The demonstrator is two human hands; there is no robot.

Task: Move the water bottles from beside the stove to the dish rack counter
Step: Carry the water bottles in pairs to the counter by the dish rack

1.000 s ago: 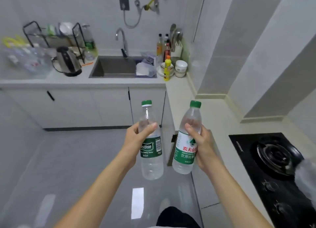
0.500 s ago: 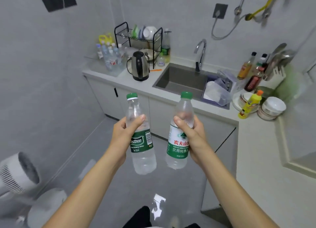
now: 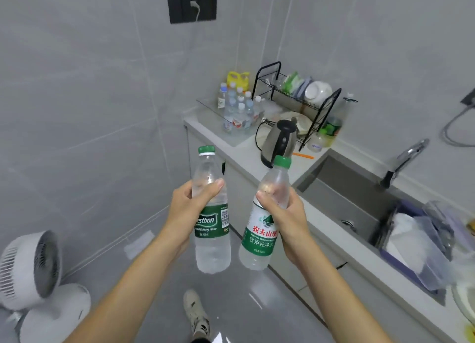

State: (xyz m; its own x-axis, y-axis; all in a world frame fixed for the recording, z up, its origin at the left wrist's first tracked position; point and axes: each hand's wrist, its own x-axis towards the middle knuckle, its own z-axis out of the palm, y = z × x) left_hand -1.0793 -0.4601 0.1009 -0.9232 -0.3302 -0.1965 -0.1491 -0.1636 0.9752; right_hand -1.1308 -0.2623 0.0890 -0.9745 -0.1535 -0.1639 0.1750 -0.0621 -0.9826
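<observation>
Fingers curl round each raised water bottle; arms outstretched.

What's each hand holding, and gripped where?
Left hand grips the Bestbon bottle round its upper body, above the label. Right hand grips the red-lettered bottle round its shoulder, above the label.

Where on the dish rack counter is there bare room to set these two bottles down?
The clearest bare patch on the counter is its front strip, between the pack of small bottles and the kettle. A smaller patch lies between the kettle and the sink, by the orange tool. Behind, around the dish rack, it is crowded.
</observation>
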